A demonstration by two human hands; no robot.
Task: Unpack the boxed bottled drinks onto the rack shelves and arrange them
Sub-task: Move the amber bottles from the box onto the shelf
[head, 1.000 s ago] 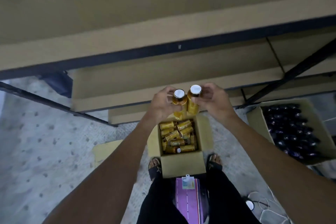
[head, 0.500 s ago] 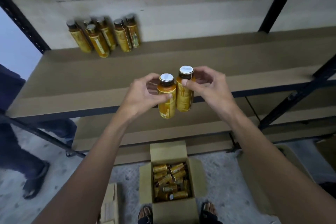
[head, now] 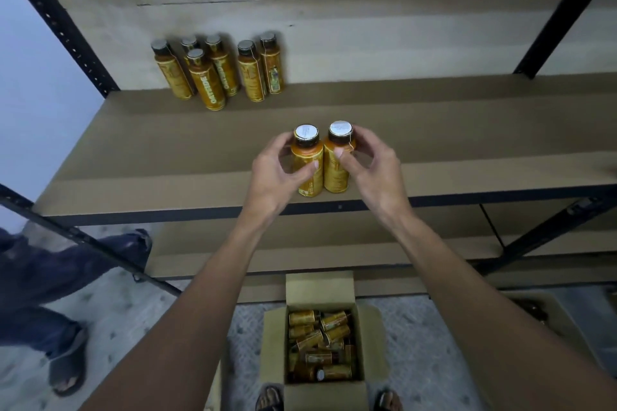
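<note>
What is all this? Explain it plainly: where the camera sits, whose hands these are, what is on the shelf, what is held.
No machine: a person wears one camera on the head, looking down at their own bare hands. The left hand grips the left bottle, the right hand the right bottle, side by side over the front of the wooden shelf; whether they touch it I cannot tell. At its back stand six like bottles. On the floor below, an open cardboard box holds more. Another person's sandalled foot shows at left.
</note>
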